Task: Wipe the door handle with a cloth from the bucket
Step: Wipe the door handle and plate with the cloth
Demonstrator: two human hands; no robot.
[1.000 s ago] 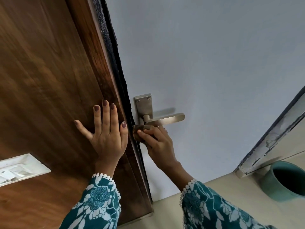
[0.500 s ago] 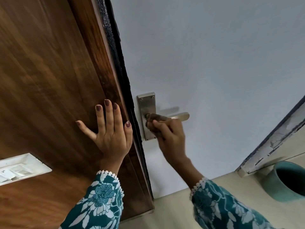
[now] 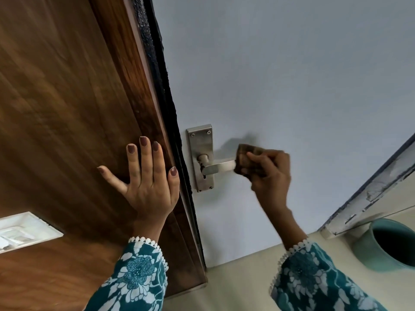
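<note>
Two hands busy: left hand spread flat on wooden door; right hand clenches brown cloth around lever handle tip, wiping underway, backplate maybe left.

Dark brown wood-grain panel occupies the left, bordered by a rough black edge strip. A white rectangular switch plate is mounted on the panel at lower left. A pale grey-blue painted surface fills the centre and right, evenly lit. Cream floor below. A chipped, white-painted frame runs diagonally at right.
</note>
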